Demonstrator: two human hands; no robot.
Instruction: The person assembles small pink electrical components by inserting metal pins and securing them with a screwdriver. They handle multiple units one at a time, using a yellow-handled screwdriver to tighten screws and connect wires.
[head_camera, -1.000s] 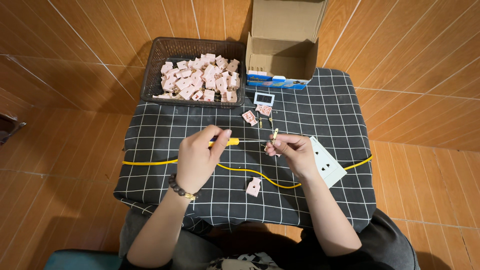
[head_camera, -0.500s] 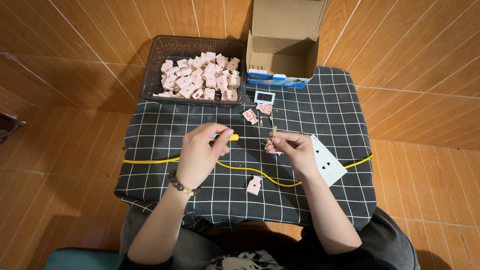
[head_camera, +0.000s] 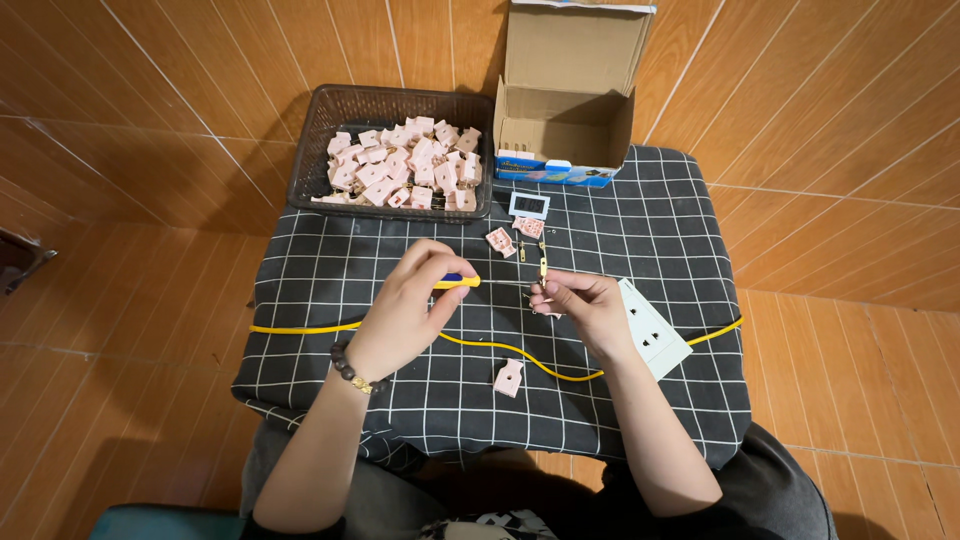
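A person seated at a small table draped in a black checked cloth (head_camera: 330, 300) grips a yellow-handled screwdriver (head_camera: 458, 282) in the closed left hand (head_camera: 405, 312), its tip aimed across at the right hand (head_camera: 590, 308), whose fingers pinch a small pink part (head_camera: 545, 300) steady at mid-table. A yellow cable (head_camera: 300, 327) lies across the cloth, a loose pink piece (head_camera: 508, 377) beside it, while a dark basket (head_camera: 320, 125) of matching pink parts and an open cardboard box (head_camera: 570, 60) wait within reach behind.

Blk/wht checked cloth (head_camera: 330, 290), yellow cable (head_camera: 300, 327)
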